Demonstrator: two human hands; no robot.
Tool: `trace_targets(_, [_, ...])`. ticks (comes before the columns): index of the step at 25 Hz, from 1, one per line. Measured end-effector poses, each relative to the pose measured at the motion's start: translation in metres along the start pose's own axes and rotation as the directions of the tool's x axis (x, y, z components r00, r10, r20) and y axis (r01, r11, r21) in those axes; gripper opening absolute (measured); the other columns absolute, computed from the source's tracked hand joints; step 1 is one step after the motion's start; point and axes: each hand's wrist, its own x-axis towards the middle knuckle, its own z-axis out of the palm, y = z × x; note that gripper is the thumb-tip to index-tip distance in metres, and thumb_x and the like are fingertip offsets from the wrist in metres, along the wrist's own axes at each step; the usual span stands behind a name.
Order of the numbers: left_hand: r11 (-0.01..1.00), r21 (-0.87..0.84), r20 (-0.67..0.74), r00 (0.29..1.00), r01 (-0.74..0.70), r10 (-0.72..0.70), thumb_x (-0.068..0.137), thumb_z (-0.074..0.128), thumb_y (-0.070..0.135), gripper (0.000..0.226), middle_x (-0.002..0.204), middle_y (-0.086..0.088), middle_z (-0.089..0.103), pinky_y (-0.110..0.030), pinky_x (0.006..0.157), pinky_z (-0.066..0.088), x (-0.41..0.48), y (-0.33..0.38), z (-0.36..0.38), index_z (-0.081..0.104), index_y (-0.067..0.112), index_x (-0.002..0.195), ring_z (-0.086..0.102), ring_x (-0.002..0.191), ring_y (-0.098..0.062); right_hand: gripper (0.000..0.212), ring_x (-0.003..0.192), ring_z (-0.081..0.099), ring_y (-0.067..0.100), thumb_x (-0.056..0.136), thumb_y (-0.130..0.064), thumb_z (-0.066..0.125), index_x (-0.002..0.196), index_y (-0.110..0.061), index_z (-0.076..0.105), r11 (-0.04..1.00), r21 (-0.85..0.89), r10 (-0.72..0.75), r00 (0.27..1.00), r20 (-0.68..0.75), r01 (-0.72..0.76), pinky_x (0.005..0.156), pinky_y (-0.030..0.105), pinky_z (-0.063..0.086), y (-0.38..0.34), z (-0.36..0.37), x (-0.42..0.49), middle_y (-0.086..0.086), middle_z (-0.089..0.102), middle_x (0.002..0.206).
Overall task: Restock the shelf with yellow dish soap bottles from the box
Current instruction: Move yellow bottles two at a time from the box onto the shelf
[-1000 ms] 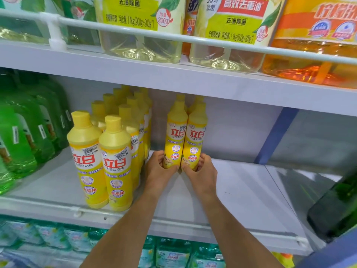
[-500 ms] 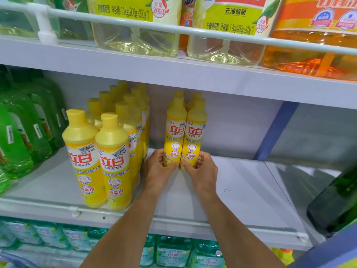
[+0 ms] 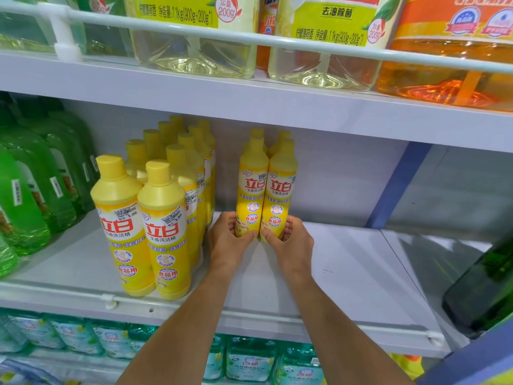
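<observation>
on my feed little differs from a second ago: the left hand (image 3: 229, 238) and the right hand (image 3: 293, 241) stay at the middle of the white metal shelf (image 3: 347, 273). the two tall yellow plastic dish soap bottles (image 3: 249, 173) they hold stand upright and touching, in the same spot as before. only the view has drifted a little. the left hand's fingers and thumb curl round the base of the left bottle (image 3: 251, 195), and the right hand's curl round the base of the right bottle (image 3: 281, 195). i cannot tell whether the bases rest on the shelf. two more yellow caps (image 3: 256, 133) show just behind the pair.

each label reads 立白 in red, with 生姜洗洁精 beneath and a red badge 食品用 lower down. at 9 o'clock of the pair stands the stocked block of matching yellow bottles (image 3: 163, 232), whose front stickers read 5.00. translucent green bottles (image 3: 33, 190) stand further toward 9 o'clock.

at 12 o'clock, behind a white rail (image 3: 249, 37), clear pale-yellow jugs (image 3: 194, 56) read 去油除菌, 1.1kg(900g+200g) and 加量 200g. an orange jug (image 3: 444, 68) sits at 1 o'clock and a dark green bottle (image 3: 485, 295) leans at 4 o'clock. teal-labelled bottles (image 3: 249, 359) show at 6 o'clock.
</observation>
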Motion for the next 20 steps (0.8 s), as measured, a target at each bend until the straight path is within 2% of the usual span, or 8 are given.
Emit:
trace_targets(6, [1.0, 0.004, -0.012, 1.0, -0.005, 0.005, 0.066, 0.093, 0.024, 0.053, 0.098, 0.009, 0.068, -0.022, 0.078, 0.056, 0.0013, -0.0012, 0.0025, 0.057, 0.028, 0.105, 0.069, 0.088, -0.01, 0.054, 0.096, 0.069, 0.005, 0.074, -0.046, 0.087, 0.117, -0.027, 0.062, 1.0, -0.014, 0.004, 1.0, -0.004, -0.004, 0.085, 0.025, 0.059, 0.0046, 0.0025, 0.001, -0.011, 0.072, 0.108])
trace_targets(11, [1.0, 0.002, -0.008, 1.0, -0.001, 0.001, 0.067, 0.093, 0.021, 0.054, 0.098, 0.009, 0.067, -0.011, 0.069, 0.049, 0.0015, -0.0009, 0.0017, 0.061, 0.021, 0.11, 0.068, 0.086, -0.007, 0.053, 0.096, 0.069, 0.005, 0.074, -0.045, 0.087, 0.118, -0.028, 0.062, 1.0, -0.018, 0.01, 1.0, 0.003, -0.01, 0.085, 0.025, 0.059, 0.0057, 0.0034, 0.0022, -0.011, 0.072, 0.108])
trace_targets(16, [1.0, 0.006, -0.005, 1.0, 0.001, -0.001, 0.067, 0.093, 0.022, 0.055, 0.101, 0.007, 0.069, -0.019, 0.076, 0.054, 0.0015, -0.0034, 0.0046, 0.061, 0.022, 0.112, 0.069, 0.09, -0.009, 0.052, 0.095, 0.068, 0.004, 0.075, -0.044, 0.087, 0.117, -0.026, 0.064, 0.999, -0.034, 0.004, 1.0, 0.008, -0.004, 0.081, 0.018, 0.055, 0.0068, 0.0022, 0.0017, -0.01, 0.072, 0.107])
trace_targets(20, [1.0, 0.018, -0.003, 1.0, -0.01, 0.01, 0.068, 0.092, 0.021, 0.057, 0.104, 0.006, 0.068, -0.015, 0.074, 0.052, 0.0007, -0.0013, 0.0047, 0.06, 0.02, 0.115, 0.068, 0.092, -0.01, 0.053, 0.096, 0.069, 0.009, 0.073, -0.044, 0.088, 0.116, -0.025, 0.064, 0.999, -0.053, 0.006, 1.0, 0.005, -0.005, 0.085, 0.028, 0.059, 0.0083, 0.0021, 0.0025, -0.007, 0.072, 0.107])
